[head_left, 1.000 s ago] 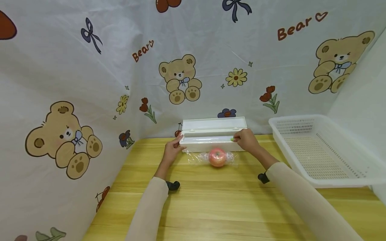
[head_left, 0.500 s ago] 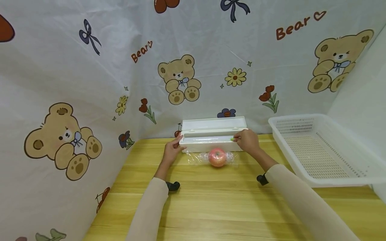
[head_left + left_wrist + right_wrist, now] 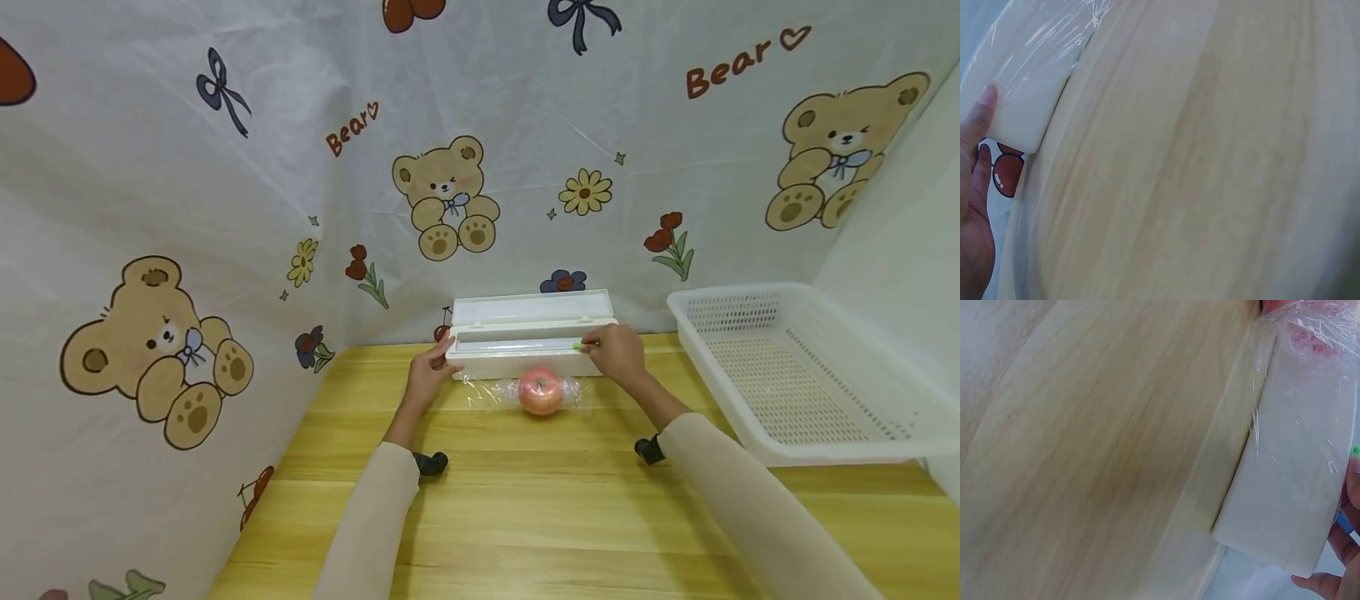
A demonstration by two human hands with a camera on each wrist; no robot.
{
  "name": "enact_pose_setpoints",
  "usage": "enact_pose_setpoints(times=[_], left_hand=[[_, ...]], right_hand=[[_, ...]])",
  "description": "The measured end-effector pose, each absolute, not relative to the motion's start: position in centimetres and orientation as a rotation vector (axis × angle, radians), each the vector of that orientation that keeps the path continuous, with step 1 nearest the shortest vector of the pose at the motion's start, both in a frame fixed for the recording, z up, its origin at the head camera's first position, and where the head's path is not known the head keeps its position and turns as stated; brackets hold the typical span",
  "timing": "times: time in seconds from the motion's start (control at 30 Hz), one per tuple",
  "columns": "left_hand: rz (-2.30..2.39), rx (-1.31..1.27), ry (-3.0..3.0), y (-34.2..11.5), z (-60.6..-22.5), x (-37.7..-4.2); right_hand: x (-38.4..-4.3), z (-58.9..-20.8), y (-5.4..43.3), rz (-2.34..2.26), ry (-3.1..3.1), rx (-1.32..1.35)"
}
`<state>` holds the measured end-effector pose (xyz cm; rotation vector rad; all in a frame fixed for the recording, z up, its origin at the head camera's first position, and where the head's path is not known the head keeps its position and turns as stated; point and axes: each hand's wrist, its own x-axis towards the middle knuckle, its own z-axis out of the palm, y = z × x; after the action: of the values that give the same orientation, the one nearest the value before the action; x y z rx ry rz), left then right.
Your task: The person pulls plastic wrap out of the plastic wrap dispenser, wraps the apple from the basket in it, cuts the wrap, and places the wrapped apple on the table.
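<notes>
My left hand (image 3: 426, 377) grips left end of box (image 3: 495, 364); right hand (image 3: 618, 353) pinches green tab (image 3: 577, 346). Apple (image 3: 541, 392) in clear film (image 3: 491, 389) sits on desk (image 3: 525, 508) in front of box; slack left hold could skew box, snag film.

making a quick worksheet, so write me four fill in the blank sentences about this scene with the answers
The round red fruit is an ____.
The left hand holds the white box by its ____ end.
The box's lid is ____, not shut.
The white basket stands to the box's ____.
Missing words: apple; left; open; right.
</notes>
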<state>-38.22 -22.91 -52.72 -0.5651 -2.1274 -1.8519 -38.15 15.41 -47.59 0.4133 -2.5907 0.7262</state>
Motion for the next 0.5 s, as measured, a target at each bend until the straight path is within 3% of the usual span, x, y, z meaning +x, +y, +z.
enact_pose_setpoints(times=[0.5], left_hand=[[-1.850,-0.516,-2.155,-23.1,-53.9,-39.2]], right_hand=[[-37.8,-48.8,18.2,0.898,-2.414,0.456]])
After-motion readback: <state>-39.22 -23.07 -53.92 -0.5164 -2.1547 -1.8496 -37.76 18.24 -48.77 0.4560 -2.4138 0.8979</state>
